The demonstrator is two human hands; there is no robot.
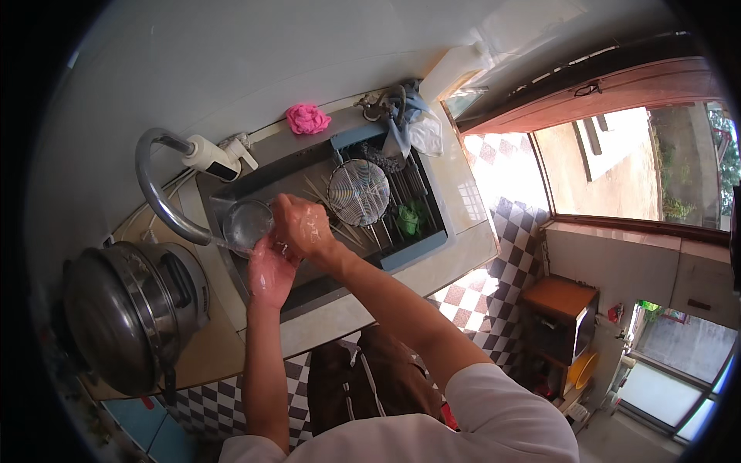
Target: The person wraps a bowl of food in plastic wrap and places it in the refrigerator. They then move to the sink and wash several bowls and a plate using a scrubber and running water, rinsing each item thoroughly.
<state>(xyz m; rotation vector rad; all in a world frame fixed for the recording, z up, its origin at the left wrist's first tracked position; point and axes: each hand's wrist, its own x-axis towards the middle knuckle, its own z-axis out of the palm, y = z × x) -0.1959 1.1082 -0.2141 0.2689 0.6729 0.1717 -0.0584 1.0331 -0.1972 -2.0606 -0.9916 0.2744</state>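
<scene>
My left hand (pixel 271 275) is palm up at the left end of the metal sink (pixel 278 155), wet from a thin stream of water. My right hand (pixel 305 227) bends over its fingers, and the two hands touch. Whether anything small lies between them is hidden. The stream falls from the curved spout (pixel 151 179) of a white faucet (pixel 213 161). Just beyond my hands, a round metal bowl (pixel 246 223) with a cloudy-looking inside sits in the sink. Several chopsticks (pixel 315 191) lie scattered on the sink floor to the right.
A wire skimmer (pixel 359 193) and green scrubber (pixel 410 219) rest at a blue-edged drain rack (pixel 414 254). A pink cloth (pixel 308 118) lies on the back rim near a second tap (pixel 373 109) with draped cloths (pixel 412 118). Left stands a large steel steamer pot (pixel 110 318).
</scene>
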